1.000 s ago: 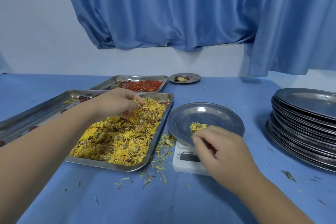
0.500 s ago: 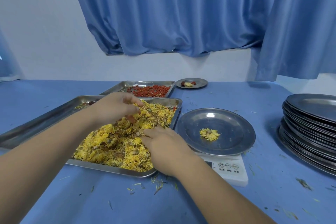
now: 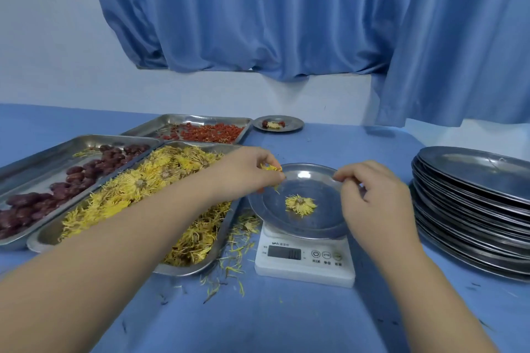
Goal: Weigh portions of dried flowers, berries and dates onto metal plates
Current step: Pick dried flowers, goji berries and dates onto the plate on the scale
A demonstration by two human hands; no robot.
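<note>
A round metal plate (image 3: pixel 318 226) sits on a white digital scale (image 3: pixel 304 262), with one dried yellow flower (image 3: pixel 300 204) lying in its middle. My left hand (image 3: pixel 246 173) hovers over the plate's left rim, pinching a small dried yellow flower (image 3: pixel 271 168). My right hand (image 3: pixel 375 195) is over the plate's right rim, fingertips pinched together; I cannot see anything clearly between them. A long tray of yellow dried flowers (image 3: pixel 149 180) lies left of the scale, under my left forearm.
A tray of dark red dates (image 3: pixel 43 200) lies at far left, a tray of red berries (image 3: pixel 209 132) behind. A small filled plate (image 3: pixel 277 123) stands at the back. A tall stack of metal plates (image 3: pixel 473 209) is on the right. Loose petals (image 3: pixel 235 249) litter the blue cloth.
Both hands have left the flower tray and moved right to the plate on the scale. The left hand now carries a flower. The camera view has shifted, showing the date tray.
</note>
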